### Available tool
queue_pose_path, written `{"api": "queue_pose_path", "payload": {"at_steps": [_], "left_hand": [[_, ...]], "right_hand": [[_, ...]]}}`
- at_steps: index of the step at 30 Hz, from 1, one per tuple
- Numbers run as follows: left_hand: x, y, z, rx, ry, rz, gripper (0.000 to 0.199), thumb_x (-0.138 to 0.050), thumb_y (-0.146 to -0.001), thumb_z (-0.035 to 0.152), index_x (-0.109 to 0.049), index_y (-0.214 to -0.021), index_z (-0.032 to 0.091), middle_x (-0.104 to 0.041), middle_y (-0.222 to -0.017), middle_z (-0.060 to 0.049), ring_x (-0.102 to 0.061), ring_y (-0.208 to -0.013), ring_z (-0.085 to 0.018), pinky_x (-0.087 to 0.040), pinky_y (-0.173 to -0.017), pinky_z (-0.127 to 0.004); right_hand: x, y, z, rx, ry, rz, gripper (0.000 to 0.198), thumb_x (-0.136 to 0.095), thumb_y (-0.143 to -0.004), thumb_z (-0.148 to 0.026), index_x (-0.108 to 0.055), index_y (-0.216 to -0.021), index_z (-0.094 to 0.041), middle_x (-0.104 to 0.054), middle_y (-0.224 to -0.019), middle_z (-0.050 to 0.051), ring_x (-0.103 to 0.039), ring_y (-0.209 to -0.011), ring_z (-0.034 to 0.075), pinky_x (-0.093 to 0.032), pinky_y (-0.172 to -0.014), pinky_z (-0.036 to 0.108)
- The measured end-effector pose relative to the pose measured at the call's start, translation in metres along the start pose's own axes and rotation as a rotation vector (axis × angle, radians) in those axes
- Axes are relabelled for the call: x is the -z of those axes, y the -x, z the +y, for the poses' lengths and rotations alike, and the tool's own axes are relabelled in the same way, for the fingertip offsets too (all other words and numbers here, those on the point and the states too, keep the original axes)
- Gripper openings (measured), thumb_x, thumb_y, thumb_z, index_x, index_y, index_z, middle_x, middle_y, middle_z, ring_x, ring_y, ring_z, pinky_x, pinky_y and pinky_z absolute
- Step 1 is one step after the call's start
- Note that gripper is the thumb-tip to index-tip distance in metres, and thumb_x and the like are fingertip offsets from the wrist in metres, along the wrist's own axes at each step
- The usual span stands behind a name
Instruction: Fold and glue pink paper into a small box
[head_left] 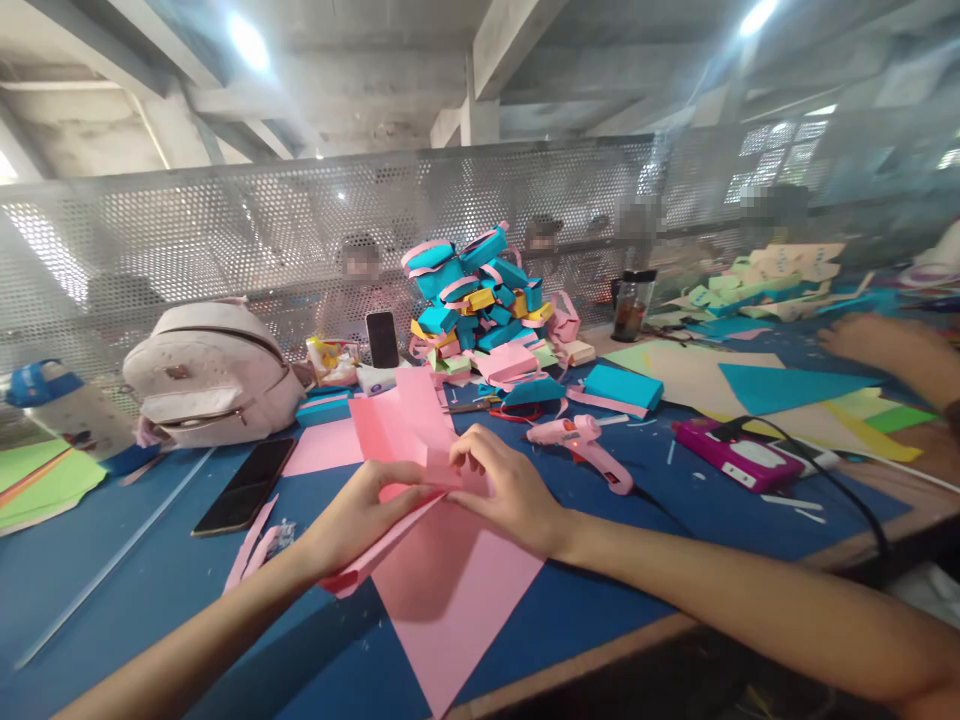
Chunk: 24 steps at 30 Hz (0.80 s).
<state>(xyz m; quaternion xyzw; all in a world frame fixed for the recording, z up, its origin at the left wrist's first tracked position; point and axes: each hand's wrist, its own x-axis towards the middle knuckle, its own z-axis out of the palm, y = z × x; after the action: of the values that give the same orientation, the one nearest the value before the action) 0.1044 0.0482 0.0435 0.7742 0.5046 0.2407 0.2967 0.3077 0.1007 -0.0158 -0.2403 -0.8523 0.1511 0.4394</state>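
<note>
Both my hands hold one folded sheet of pink paper (pixel 390 430) in front of me, its creased panels standing up. My left hand (pixel 367 510) pinches the lower left part, thumb on top, and a folded flap hangs below it. At the right edge of the fold, my right hand (pixel 506 490) grips with curled fingers and thumb. Beneath the hands lies a flat pink sheet (pixel 457 630) with a corner pointing toward me. A pink glue gun (pixel 581 445) rests on its side to the right of my right hand.
Behind stands a heap of blue, pink and yellow paper boxes (pixel 480 300). On the left are a white backpack (pixel 214 380), a dark phone (pixel 244 485) and a bottle (pixel 79 415). A magenta power bank (pixel 735 452) lies right, near another person's hand (pixel 870 345).
</note>
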Motion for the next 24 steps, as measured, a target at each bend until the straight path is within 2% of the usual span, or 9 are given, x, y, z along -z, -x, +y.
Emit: {"api": "queue_pose_path", "payload": {"at_steps": [3,5,8,11,14,18,22,24], "left_hand": [[0.001,0.007,0.005,0.005,-0.037,-0.009,0.049,-0.039,-0.096,0.050,-0.073,-0.090,0.016,-0.073,-0.086,-0.003,-0.066,-0.083,-0.019,-0.050,-0.072,-0.024],[0.004,0.014,0.010,0.025,-0.095,-0.002,0.053,-0.034,-0.096,0.053,-0.073,-0.096,0.017,-0.074,-0.092,-0.004,-0.068,-0.083,-0.020,-0.052,-0.069,-0.025],[0.009,0.025,0.018,0.032,-0.233,-0.011,0.046,-0.047,-0.090,0.053,-0.068,-0.116,0.021,-0.071,-0.118,-0.007,-0.068,-0.102,-0.025,-0.056,-0.079,-0.028],[0.012,0.035,0.020,-0.035,-0.363,-0.031,0.048,-0.059,-0.081,0.038,-0.061,-0.127,0.021,-0.066,-0.128,-0.008,-0.066,-0.111,-0.025,-0.055,-0.088,-0.029],[0.014,0.042,0.017,-0.070,-0.395,-0.032,0.049,-0.052,-0.077,0.020,-0.063,-0.125,0.023,-0.070,-0.121,-0.005,-0.069,-0.103,-0.021,-0.055,-0.086,-0.026],[0.017,0.043,0.018,-0.060,-0.385,0.035,0.046,-0.047,-0.083,0.015,-0.065,-0.123,0.028,-0.073,-0.115,-0.002,-0.070,-0.097,-0.018,-0.055,-0.081,-0.022],[0.016,0.039,0.022,-0.084,-0.337,0.010,0.042,-0.042,-0.088,0.013,-0.071,-0.115,0.026,-0.076,-0.107,-0.001,-0.072,-0.092,-0.018,-0.056,-0.078,-0.021],[0.012,0.039,0.020,-0.055,-0.295,0.038,0.039,-0.044,-0.088,0.014,-0.074,-0.110,0.025,-0.076,-0.106,0.000,-0.073,-0.094,-0.019,-0.057,-0.078,-0.022]], "right_hand": [[0.001,0.001,0.000,0.006,-0.018,-0.003,0.022,-0.062,-0.092,-0.041,-0.052,-0.097,-0.022,-0.057,-0.095,0.003,-0.055,-0.084,0.018,-0.043,-0.070,0.027],[0.002,0.001,-0.001,0.020,-0.013,-0.006,0.021,-0.061,-0.092,-0.041,-0.054,-0.097,-0.022,-0.058,-0.095,0.003,-0.055,-0.085,0.018,-0.043,-0.070,0.027],[0.002,0.000,-0.001,0.054,-0.003,0.006,0.018,-0.062,-0.092,-0.037,-0.055,-0.099,-0.022,-0.061,-0.097,0.003,-0.056,-0.091,0.019,-0.044,-0.074,0.029],[0.002,0.000,-0.001,0.114,-0.006,0.042,0.016,-0.062,-0.092,-0.034,-0.057,-0.101,-0.022,-0.063,-0.099,0.004,-0.056,-0.096,0.021,-0.046,-0.081,0.032],[0.004,0.000,-0.003,0.183,-0.001,0.090,0.014,-0.061,-0.093,-0.032,-0.060,-0.104,-0.023,-0.065,-0.101,0.005,-0.057,-0.096,0.021,-0.046,-0.084,0.035],[0.007,-0.001,-0.004,0.229,-0.043,0.135,0.014,-0.063,-0.092,-0.026,-0.067,-0.106,-0.025,-0.068,-0.105,0.004,-0.060,-0.097,0.020,-0.048,-0.085,0.035],[0.005,-0.001,-0.002,0.190,-0.195,0.158,0.018,-0.069,-0.088,-0.023,-0.071,-0.105,-0.026,-0.069,-0.105,0.004,-0.062,-0.097,0.018,-0.049,-0.086,0.034],[0.003,-0.001,0.000,0.149,-0.262,0.166,0.018,-0.072,-0.085,-0.022,-0.073,-0.103,-0.026,-0.069,-0.102,0.004,-0.063,-0.095,0.018,-0.050,-0.086,0.034]]}}
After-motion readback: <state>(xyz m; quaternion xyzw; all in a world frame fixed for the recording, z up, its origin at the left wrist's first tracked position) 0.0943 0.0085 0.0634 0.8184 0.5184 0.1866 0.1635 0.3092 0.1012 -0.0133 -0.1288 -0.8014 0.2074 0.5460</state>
